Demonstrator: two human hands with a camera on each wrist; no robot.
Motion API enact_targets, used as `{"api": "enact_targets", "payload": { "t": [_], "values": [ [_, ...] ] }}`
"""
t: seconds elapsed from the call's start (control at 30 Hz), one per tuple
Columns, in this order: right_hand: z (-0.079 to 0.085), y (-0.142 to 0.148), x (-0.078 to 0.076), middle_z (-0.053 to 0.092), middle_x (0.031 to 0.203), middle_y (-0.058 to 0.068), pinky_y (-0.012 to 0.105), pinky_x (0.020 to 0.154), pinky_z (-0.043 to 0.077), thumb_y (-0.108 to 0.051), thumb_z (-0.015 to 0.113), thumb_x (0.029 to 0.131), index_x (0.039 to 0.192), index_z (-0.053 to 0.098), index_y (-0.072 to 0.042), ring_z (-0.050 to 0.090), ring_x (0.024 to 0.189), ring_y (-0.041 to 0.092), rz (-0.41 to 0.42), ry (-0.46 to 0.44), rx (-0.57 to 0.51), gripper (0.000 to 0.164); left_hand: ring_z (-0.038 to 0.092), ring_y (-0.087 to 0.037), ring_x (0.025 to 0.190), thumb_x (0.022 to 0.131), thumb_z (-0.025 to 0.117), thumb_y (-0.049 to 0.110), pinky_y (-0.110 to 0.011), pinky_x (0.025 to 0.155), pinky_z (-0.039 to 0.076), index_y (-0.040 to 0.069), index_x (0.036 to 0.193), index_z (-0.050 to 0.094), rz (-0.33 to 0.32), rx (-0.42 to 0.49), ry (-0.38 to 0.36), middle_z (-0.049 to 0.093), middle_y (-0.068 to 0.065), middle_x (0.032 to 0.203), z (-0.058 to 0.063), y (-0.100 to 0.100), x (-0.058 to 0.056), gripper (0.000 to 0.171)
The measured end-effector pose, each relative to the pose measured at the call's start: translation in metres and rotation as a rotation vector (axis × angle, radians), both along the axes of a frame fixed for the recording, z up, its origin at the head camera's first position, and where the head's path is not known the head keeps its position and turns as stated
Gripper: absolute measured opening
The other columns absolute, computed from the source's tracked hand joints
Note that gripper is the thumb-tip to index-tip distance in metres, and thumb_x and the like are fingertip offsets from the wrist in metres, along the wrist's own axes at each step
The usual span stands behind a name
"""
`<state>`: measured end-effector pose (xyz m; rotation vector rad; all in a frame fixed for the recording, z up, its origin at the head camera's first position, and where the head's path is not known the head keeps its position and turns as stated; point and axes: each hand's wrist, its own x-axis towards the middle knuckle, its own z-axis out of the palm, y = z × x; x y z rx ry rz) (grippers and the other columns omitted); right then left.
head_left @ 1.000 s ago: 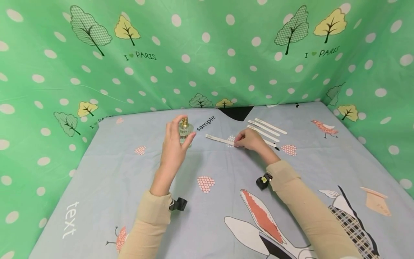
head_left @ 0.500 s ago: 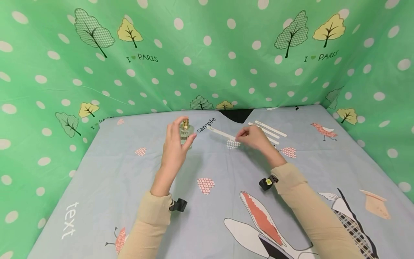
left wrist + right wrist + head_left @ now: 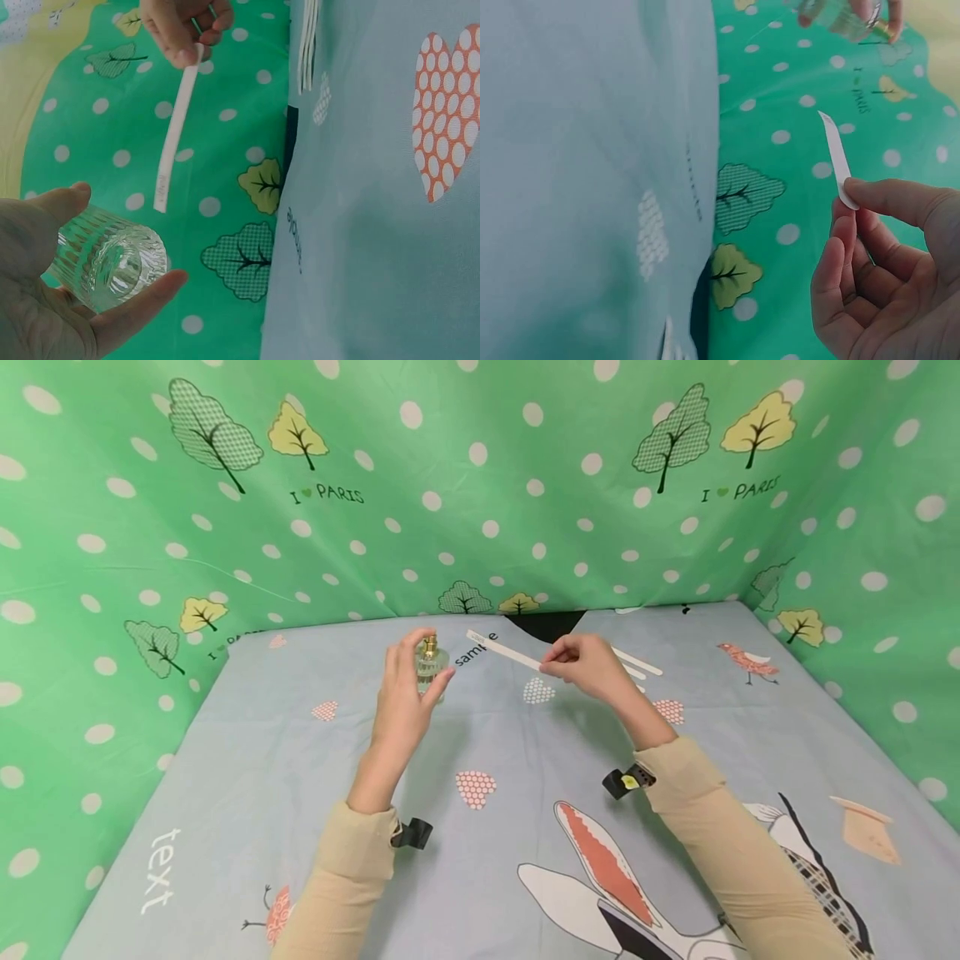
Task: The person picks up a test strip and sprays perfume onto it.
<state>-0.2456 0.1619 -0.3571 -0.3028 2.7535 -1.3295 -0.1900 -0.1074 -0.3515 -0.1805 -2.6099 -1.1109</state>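
My left hand (image 3: 401, 714) grips a clear glass perfume bottle (image 3: 433, 667) with a gold sprayer, held upright. The forefinger rests at the sprayer's top. In the left wrist view the ribbed glass base of the bottle (image 3: 124, 259) shows between thumb and fingers. Thumb and fingertips of my right hand (image 3: 588, 667) pinch one end of a narrow white paper test strip (image 3: 510, 653). Its free, printed end points left toward the bottle's sprayer, with a gap between. In the right wrist view the strip (image 3: 836, 154) curves slightly away from the thumb.
Several more white paper strips (image 3: 641, 662) lie side by side on the printed grey-blue cloth (image 3: 555, 752), partly hidden behind my right hand. A green dotted curtain (image 3: 480, 518) stands along the back and sides of the table.
The right hand has lifted the strip away from the cloth, and its free end has come up and nearer the sprayer. The left hand with the bottle stays in place.
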Motion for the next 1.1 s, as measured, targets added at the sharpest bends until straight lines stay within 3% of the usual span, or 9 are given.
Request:
{"api": "enact_targets", "payload": {
  "t": [0.3,0.6,0.87,1.0,1.1],
  "values": [
    [0.016,-0.008,0.009,0.069,0.086,0.008,0.026,0.065,0.048,-0.017,0.072,0.091,0.096,0.072,-0.006,0.057,0.073,0.017,0.022,0.007,-0.039,0.011,0.058,-0.035,0.096,0.097,0.064,0.030,-0.048,0.076,0.057,0.029,0.145,0.034,-0.009,-0.012,-0.014,0.046,-0.017,0.129,-0.001,0.002,0.000,0.057],
    [0.018,-0.013,0.012,0.070,0.083,0.006,0.024,0.063,0.047,-0.015,0.073,0.090,0.094,0.073,-0.005,0.058,0.072,0.015,0.049,0.010,-0.068,0.011,0.060,-0.034,0.094,0.095,0.066,0.029,-0.046,0.075,0.056,0.028,0.145,0.037,-0.019,-0.024,-0.002,0.047,-0.015,0.128,-0.004,0.004,-0.003,0.057],
    [0.017,-0.011,0.013,0.070,0.082,0.005,0.025,0.065,0.051,-0.014,0.073,0.090,0.095,0.073,-0.004,0.058,0.070,0.014,0.075,-0.012,-0.092,0.011,0.056,-0.032,0.081,0.096,0.065,0.031,-0.042,0.067,0.054,0.028,0.145,0.036,0.012,-0.015,-0.013,0.046,-0.015,0.129,-0.005,0.005,-0.007,0.057],
    [0.015,-0.001,0.013,0.070,0.085,0.006,0.028,0.068,0.053,-0.015,0.072,0.091,0.097,0.073,-0.004,0.058,0.070,0.014,0.063,-0.018,-0.082,0.012,0.060,-0.037,0.100,0.095,0.065,0.031,-0.051,0.082,0.057,0.027,0.147,0.034,0.017,0.005,-0.010,0.046,-0.015,0.133,-0.006,0.003,-0.009,0.061],
    [0.010,0.013,0.011,0.071,0.086,0.006,0.030,0.069,0.054,-0.016,0.072,0.091,0.098,0.072,-0.003,0.058,0.070,0.013,0.032,-0.025,-0.062,0.014,0.055,-0.038,0.120,0.093,0.069,0.026,-0.054,0.101,0.050,0.023,0.149,0.035,0.012,0.017,0.009,0.047,-0.014,0.141,-0.007,0.002,-0.010,0.066]
  ]
}}
